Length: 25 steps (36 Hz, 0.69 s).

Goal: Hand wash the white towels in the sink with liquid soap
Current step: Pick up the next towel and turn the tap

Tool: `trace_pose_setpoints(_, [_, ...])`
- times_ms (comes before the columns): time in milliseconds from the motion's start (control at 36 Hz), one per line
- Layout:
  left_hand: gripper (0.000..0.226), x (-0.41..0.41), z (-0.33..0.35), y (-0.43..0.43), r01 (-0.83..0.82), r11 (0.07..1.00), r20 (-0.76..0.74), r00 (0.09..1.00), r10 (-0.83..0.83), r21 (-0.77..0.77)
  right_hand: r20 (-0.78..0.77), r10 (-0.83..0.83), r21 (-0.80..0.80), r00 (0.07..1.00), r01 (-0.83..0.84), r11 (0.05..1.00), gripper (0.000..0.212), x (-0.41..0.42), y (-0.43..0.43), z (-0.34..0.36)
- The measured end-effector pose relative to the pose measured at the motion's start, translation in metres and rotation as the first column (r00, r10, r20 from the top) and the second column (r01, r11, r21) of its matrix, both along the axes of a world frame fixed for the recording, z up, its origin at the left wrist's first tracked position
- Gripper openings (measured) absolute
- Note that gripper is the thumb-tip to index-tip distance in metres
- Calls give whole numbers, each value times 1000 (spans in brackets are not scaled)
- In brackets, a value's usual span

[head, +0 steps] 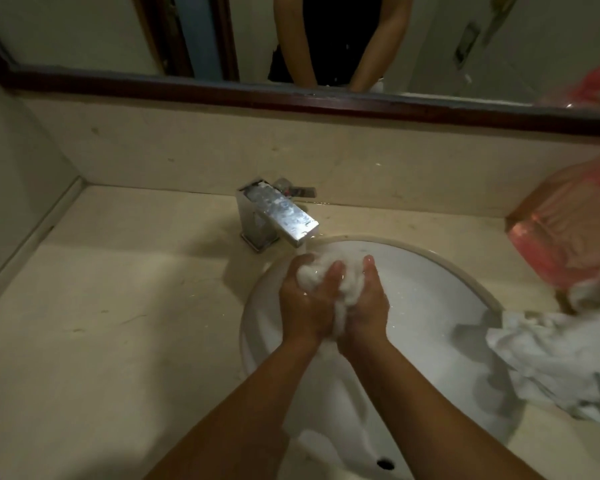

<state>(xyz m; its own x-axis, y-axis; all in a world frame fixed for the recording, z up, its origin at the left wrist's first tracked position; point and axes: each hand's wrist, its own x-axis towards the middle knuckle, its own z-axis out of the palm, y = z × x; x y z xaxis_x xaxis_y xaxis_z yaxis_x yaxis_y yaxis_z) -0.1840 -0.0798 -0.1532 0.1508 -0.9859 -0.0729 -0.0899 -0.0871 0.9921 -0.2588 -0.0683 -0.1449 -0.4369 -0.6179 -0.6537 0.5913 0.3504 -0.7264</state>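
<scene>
The towel (317, 276) was gripped by the left hand (302, 306) and the right hand (368, 310), both curled round it, above the sink (430, 296), at 5 o'clock from the tap (281, 216).

Dark-framed mirror (66, 29) across top; chrome faucet (278, 216) centre; beige countertop (101, 306) left; pink plastic bag (568, 230) right edge.

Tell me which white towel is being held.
The bunched towel gripped by the left hand and right hand; the other towel lies draped over the sink rim.
</scene>
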Motion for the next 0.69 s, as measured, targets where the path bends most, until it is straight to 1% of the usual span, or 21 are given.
trace_pose_setpoints(56, [52, 0, 7, 6, 21, 999, 19, 1000, -21, -25, -32, -16, 13, 999, 17, 1000, 61, 2, 8, 11])
trace_pose_setpoints(83, [55, 3, 11, 9, 25, 999, 16, 1000, -25, -22, -43, -12, 9, 999, 12, 1000, 62, 6, 12, 14])
trace_pose_setpoints(194, [48, 31, 24, 19, 9, 1000, -11, 1000, -10, -18, -68, 25, -19, 997, -26, 999, 50, 37, 24, 33])
trace_pose_setpoints(222, [49, 41, 29, 20, -8, 1000, -17, 1000, 8, -10, -81, 58, -27, 995, -60, 998, 51, 48, 25, 40])
trace_pose_setpoints(306, [67, 79, 44, 17, -102, 994, -7, 995, 102, -36, -97, 187, -35, 978, -191, 981, 69, 86, 18, 60])
trace_pose_setpoints(333, [67, 92, 49, 14, -138, 989, -2, 990, 138, -47, -90, 220, -46, 971, -225, 973, 66, 99, 14, 68])
trace_pose_setpoints(361, [64, 106, 54, 11, -172, 983, 3, 985, 173, -61, -93, 257, -58, 962, -263, 963, 58, 110, 7, 71])
trace_pose_setpoints(417, [54, 132, 64, 1, -230, 970, 18, 972, 233, -81, -104, 313, -72, 944, -321, 944, 48, 132, -7, 76])
trace_pose_setpoints(444, [51, 145, 68, -5, -250, 965, 29, 967, 253, -81, -105, 330, -75, 938, -339, 938, 51, 143, -14, 80])
trace_pose_setpoints(472, [52, 158, 73, -12, -263, 961, 43, 963, 267, -83, -103, 353, -81, 930, -361, 929, 62, 155, -23, 80])
trace_pose_setpoints(528, [61, 179, 78, -24, -258, 962, 100, 959, 266, -90, -104, 346, -59, 932, -353, 934, 94, 171, -45, 68])
trace_pose_setpoints(556, [65, 188, 78, -31, -251, 964, 130, 957, 261, -85, -129, 332, -33, 934, -339, 940, 104, 179, -57, 59])
trace_pose_setpoints(639, [58, 206, 69, -50, -225, 974, 196, 954, 226, -27, -162, 396, 63, 904, -391, 918, 117, 192, -87, 30])
trace_pose_setpoints(667, [56, 210, 64, -55, -215, 976, 219, 954, 207, 14, -192, 439, 104, 878, -427, 898, 116, 195, -84, 44])
trace_pose_setpoints(695, [59, 213, 57, -59, -203, 978, 244, 952, 185, 52, -226, 476, 136, 850, -456, 880, 106, 195, -84, 48])
